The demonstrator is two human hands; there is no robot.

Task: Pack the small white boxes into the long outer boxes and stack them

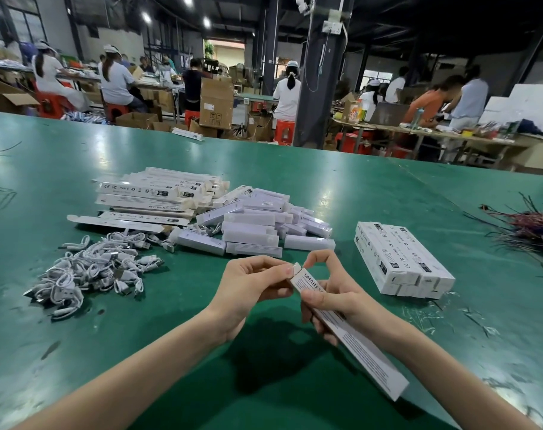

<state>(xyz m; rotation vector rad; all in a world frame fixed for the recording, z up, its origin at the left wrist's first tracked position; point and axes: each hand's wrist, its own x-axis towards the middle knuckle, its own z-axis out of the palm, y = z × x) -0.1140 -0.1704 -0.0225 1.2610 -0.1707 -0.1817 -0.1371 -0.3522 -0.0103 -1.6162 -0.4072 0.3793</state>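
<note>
Right hand (pixel 332 301) curls round a long box (pixel 368 355) above the table (pixel 388 193); left hand (pixel 251 290) pinches its end flap. A stack (pixel 403 259) of closed boxes lies at right.

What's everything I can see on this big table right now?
Table: one, green, fills foreground.
Long outer boxes: many, white, back-left pile.
Small white boxes: many, white, centre pile.
Cables: many, white, left heap.
Packed stack: one, white, right.
Wire bundle: one, mixed dark colours, far right edge.
Held long box: one, white, between both hands.
Left hand: pinches its end flap.
Right hand: grips it near that end.
</note>
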